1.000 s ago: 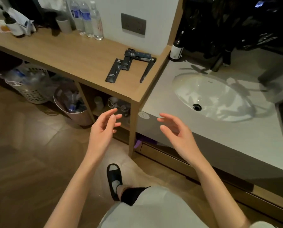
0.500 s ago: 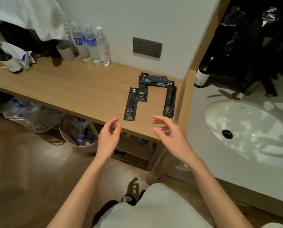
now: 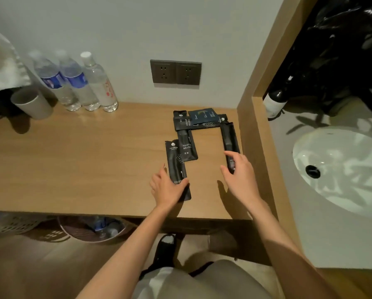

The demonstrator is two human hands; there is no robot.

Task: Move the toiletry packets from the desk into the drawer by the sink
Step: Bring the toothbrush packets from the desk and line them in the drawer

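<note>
Head view, looking down on the desk (image 3: 72, 165). I have the left hand (image 3: 166, 186) set on the near end of the left toothbrush packet (image 3: 176, 160), thumb across its printed face and fingers along its outer edge. The right hand (image 3: 240, 175) arches over the near end of the right packet (image 3: 229, 137), fingertips on top and thumb at its inner edge. Both packets lie flat on the wood, not yet lifted. Taking each by its near end, I judge, lets both come away together without disturbing the pile behind. There a shorter packet (image 3: 186, 147) meets a crosswise packet (image 3: 182, 123) that lies under a dark blue sachet (image 3: 203, 116). The packets are long, narrow, flat pouches of matt black film with white lettering; they look light and pliable, likely to droop when raised. The desk is smooth pale wood. A wooden partition (image 3: 252, 147) separates it from the glossy white basin (image 3: 342, 165). The drawer is out of sight.
</note>
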